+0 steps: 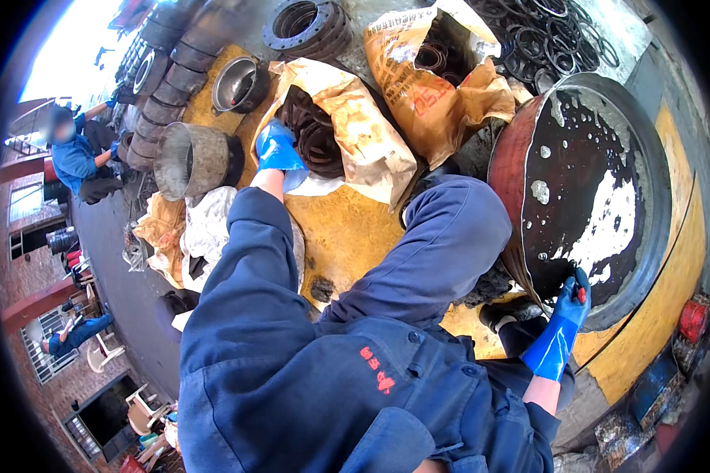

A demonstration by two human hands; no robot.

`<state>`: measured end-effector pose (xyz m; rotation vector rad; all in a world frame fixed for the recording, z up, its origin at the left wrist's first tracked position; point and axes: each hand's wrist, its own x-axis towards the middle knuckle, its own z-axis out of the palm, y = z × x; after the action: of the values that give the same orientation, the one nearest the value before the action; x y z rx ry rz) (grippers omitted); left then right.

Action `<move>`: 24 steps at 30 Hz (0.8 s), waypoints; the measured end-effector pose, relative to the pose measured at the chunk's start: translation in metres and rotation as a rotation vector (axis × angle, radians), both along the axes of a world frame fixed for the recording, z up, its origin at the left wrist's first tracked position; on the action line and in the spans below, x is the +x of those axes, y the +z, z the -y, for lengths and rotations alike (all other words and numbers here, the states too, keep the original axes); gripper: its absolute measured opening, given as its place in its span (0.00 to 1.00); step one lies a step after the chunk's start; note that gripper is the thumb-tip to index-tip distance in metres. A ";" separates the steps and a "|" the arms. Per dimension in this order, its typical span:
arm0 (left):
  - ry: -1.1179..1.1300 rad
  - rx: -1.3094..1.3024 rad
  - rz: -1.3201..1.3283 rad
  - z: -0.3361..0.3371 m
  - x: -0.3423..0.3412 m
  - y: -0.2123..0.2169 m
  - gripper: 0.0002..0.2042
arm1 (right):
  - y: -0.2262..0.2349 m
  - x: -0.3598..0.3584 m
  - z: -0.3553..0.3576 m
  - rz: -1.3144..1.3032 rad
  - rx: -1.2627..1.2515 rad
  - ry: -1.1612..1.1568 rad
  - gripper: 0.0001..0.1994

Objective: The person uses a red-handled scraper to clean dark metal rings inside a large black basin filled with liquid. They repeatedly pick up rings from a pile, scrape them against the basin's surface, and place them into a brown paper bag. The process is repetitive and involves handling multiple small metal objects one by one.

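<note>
My left hand point(278, 150), in a blue glove, is closed at the near left edge of a torn yellow paper sack point(363, 130); its fingertips are partly hidden. Dark rings point(314, 134) are heaped in the mouth of this sack, right beside the hand. On the right, my right hand point(569, 303), also blue-gloved, is at the near rim of a large round tub point(515, 162). Its fingers are curled together, with a small red spot showing between them; what it is I cannot make out. Dark liquid point(564, 197) with pale floating patches and bright reflections fills the tub.
A second paper sack point(426, 102) with rings stands beyond. Flanged rings point(304, 27) are stacked at the back, loose black rings point(556, 39) at far right. A metal pot point(241, 85) and a grey cylinder point(185, 162) stand left. A co-worker point(83, 154) sits far left.
</note>
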<state>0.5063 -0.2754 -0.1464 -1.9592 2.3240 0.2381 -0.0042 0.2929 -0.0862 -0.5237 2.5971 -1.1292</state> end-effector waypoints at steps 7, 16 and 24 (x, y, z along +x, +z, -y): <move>0.057 0.044 -0.010 0.014 -0.015 -0.012 0.26 | 0.004 0.000 -0.003 0.024 0.022 0.008 0.17; 0.148 0.128 -0.003 0.044 -0.026 -0.010 0.28 | -0.001 -0.004 -0.021 0.023 0.020 0.081 0.19; 0.141 0.213 -0.143 0.064 -0.039 -0.020 0.30 | 0.011 -0.002 -0.013 -0.022 0.122 0.089 0.19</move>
<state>0.4676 -0.3398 -0.1659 -2.0595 2.1366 0.6288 -0.0058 0.3058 -0.0748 -0.6206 2.6128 -0.9353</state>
